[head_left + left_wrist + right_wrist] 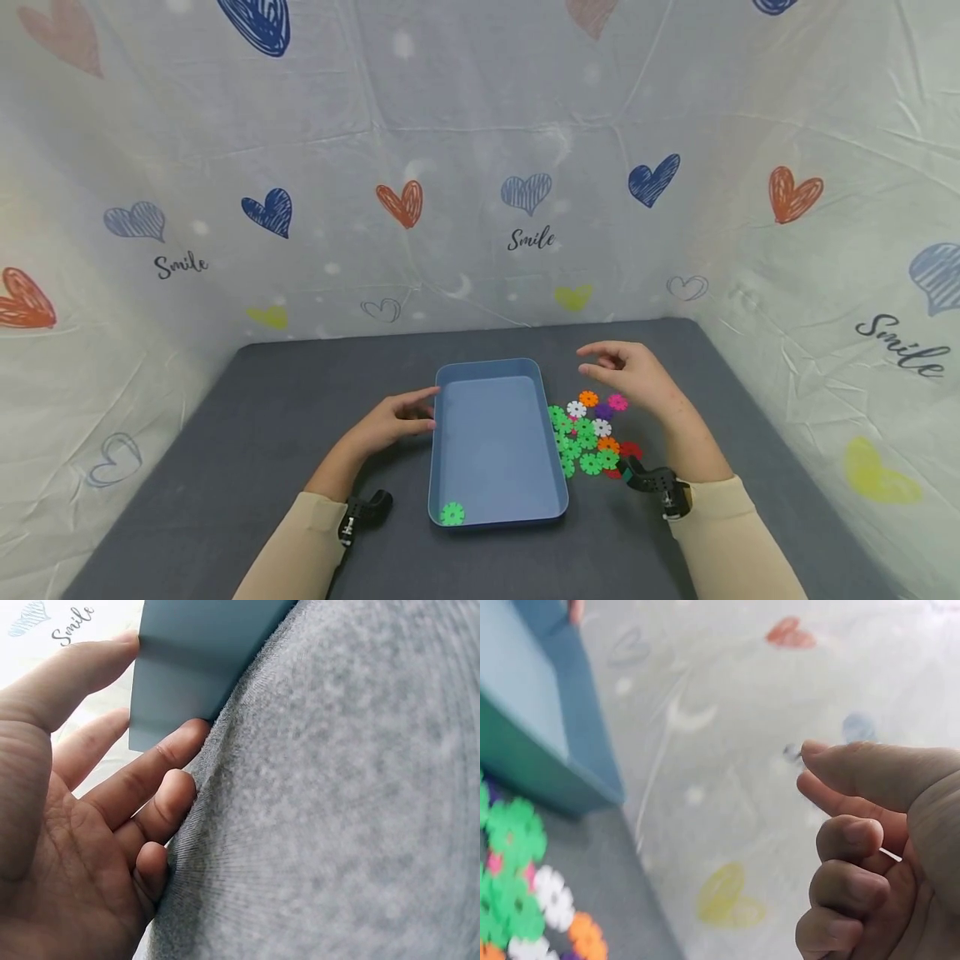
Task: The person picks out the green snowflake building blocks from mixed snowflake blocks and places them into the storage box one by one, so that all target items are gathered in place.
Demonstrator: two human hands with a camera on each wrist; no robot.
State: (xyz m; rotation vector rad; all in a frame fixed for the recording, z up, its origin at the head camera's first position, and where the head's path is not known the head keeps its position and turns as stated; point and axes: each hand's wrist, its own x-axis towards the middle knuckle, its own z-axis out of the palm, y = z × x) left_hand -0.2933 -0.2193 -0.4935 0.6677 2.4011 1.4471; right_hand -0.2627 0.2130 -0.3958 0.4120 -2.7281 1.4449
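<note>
A shallow blue tray [492, 450] lies on the dark table, with one green snowflake-shaped disc [452, 513] in its near left corner. My left hand [393, 423] is at the tray's left side, thumb and index fingertips touching the outer wall. In the left wrist view its other fingers bend loosely beside the tray wall [180, 682]. Raised beyond the tray's right side, my right hand [626, 371] has thumb and index apart, nothing visible between them, the other fingers bent in. Below it lies a pile of green discs [572, 448] mixed with other colours.
Orange [588, 398], white [576, 409] and pink [617, 402] discs lie at the pile's far end. A red disc [630, 450] is near the right wrist's camera [660, 482]. A white curtain with hearts [405, 204] stands behind the grey table [330, 367].
</note>
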